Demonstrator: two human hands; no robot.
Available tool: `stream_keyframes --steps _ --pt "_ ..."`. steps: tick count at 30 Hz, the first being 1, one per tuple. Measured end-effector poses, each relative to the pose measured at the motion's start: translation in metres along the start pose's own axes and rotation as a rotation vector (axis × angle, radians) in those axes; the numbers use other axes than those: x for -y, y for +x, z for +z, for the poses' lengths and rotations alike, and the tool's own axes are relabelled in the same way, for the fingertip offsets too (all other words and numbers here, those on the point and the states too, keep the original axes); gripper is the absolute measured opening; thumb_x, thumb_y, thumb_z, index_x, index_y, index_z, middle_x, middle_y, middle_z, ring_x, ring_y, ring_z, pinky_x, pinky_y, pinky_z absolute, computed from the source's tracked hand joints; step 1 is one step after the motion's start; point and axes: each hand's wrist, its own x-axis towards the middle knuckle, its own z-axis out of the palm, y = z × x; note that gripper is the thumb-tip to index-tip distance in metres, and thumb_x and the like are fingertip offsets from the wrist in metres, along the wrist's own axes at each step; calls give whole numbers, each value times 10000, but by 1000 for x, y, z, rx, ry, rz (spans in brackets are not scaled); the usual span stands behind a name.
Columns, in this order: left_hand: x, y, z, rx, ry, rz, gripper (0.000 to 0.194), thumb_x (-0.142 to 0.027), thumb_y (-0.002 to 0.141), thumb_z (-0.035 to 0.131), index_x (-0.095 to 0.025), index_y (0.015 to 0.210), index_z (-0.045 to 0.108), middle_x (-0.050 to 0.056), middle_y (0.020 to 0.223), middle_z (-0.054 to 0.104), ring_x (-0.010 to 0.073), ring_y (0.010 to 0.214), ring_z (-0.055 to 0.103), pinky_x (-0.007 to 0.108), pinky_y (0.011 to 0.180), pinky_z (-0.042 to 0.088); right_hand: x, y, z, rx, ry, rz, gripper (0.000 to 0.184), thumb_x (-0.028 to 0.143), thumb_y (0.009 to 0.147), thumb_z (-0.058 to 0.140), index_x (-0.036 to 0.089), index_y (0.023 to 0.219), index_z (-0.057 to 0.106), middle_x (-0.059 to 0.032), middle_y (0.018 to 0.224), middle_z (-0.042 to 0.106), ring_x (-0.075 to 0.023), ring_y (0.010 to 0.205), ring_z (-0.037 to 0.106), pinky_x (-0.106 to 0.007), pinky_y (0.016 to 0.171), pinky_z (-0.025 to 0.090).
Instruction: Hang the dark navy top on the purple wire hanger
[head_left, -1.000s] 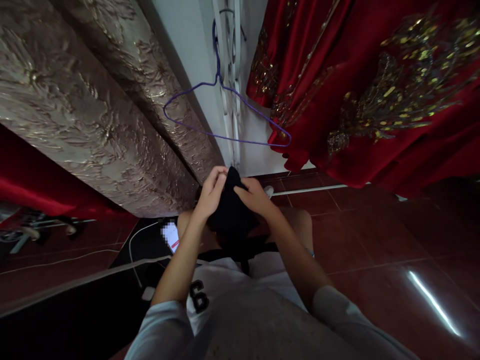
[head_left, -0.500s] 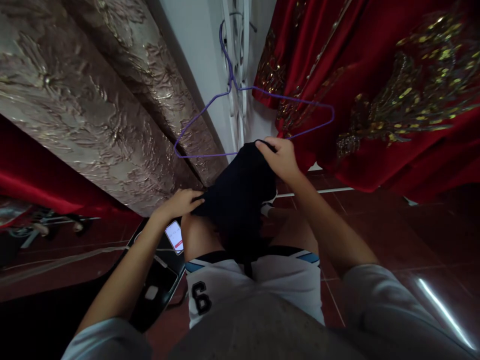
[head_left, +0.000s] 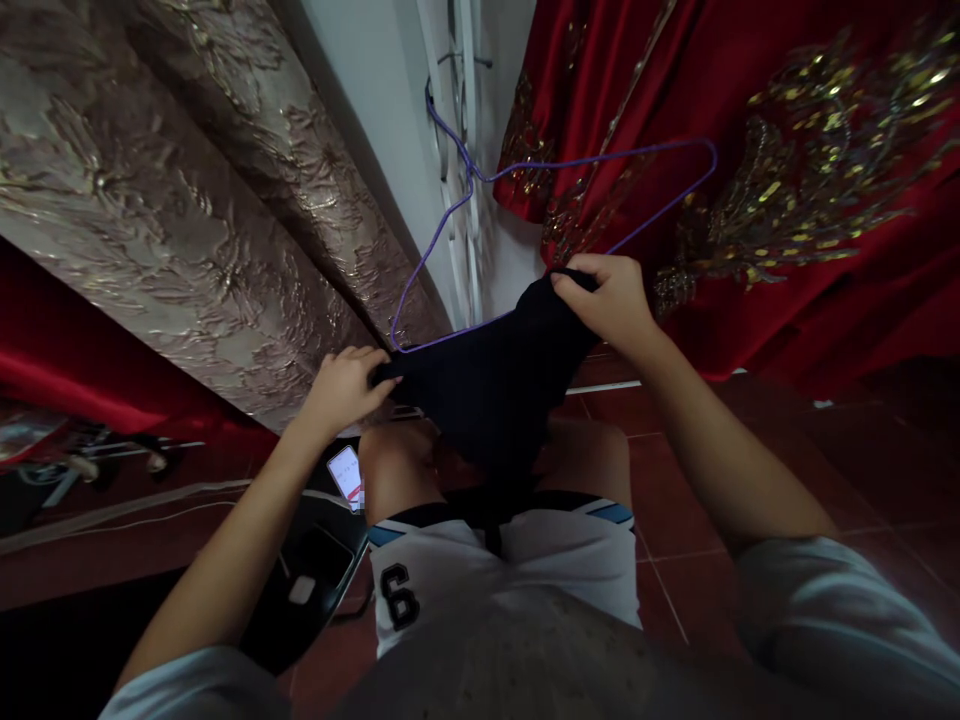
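Note:
A dark navy garment [head_left: 495, 385] hangs over the lower bar of a purple wire hanger [head_left: 592, 158]; its exact kind is hard to tell. My left hand [head_left: 349, 388] pinches the garment's left edge near the hanger's lower left corner. With thumb and fingers closed, my right hand [head_left: 607, 295] grips the upper right edge close to the bar. Between both hands the cloth is spread wide and droops over my knees. The hanger is tilted, its right end higher, and its hook rests on a white rack [head_left: 454, 130].
Beige embossed curtain fabric [head_left: 247, 200] hangs at the left, red cloth with gold sequins [head_left: 787, 190] at the right. Beside my left leg, a lit phone [head_left: 346, 476] and a small white case [head_left: 302, 590] lie on a black surface [head_left: 277, 630]. Red floor tiles [head_left: 697, 490] lie below.
Both hands have moved farther apart, my right hand up and to the right, stretching the garment wider along the bar. The hanger has tilted, its right end rising and its left corner dropping.

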Motion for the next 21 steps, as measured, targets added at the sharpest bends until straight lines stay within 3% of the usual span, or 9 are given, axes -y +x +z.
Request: stream_keyframes --steps 3,6,9,11,13,15,18,21 --pt "1 1 -5 -94 -220 113 232 -362 969 523 -185 984 672 106 1096 667 284 1076 596 452 992 446 -2 1 1 -22 5 12 288 258 832 641 183 599 488 22 574 371 -102 585 357 -291 571 278" --pt "-9 -7 -5 -137 -580 176 208 -389 904 646 -181 917 664 117 1183 636 274 1146 594 430 1049 452 -8 0 1 -11 12 19 294 268 845 639 187 609 483 20 586 390 -105 590 370 -292 580 298" --pt "-15 -17 -3 49 -833 191 257 -426 863 713 -195 973 689 117 1189 669 279 1131 634 409 1005 499 -9 -1 0 1 15 21 284 270 842 640 187 613 494 18 586 404 -106 593 373 -291 579 300" --pt "-12 -18 -3 183 -698 219 251 -438 877 695 -209 978 714 106 1179 699 301 1156 634 465 1054 473 -6 0 0 3 10 16 316 269 831 648 187 587 465 21 568 370 -101 582 349 -291 566 280" --pt "-5 -15 -4 173 -371 188 202 -404 892 668 -211 921 717 100 1157 720 348 1212 601 599 1139 358 -2 1 0 10 1 10 366 270 824 653 188 558 416 25 553 323 -97 571 321 -292 553 255" --pt "3 -8 -7 62 -96 100 152 -338 900 637 -210 937 708 110 1268 700 396 1298 539 684 1154 278 1 1 1 19 2 9 377 261 820 650 189 549 397 27 549 303 -95 566 310 -292 550 247" --pt "5 4 -17 -132 -28 -20 199 -284 932 553 -200 1046 694 132 1459 594 383 1278 565 603 1095 408 2 -1 4 14 18 19 336 246 829 635 189 575 424 27 565 334 -98 574 333 -292 563 269" --pt "-5 12 -33 -345 -148 -90 284 -341 989 468 -194 1072 697 153 1211 713 331 1051 671 495 991 495 0 -3 5 3 31 19 337 277 861 627 191 602 429 27 583 354 -104 584 354 -293 574 282"
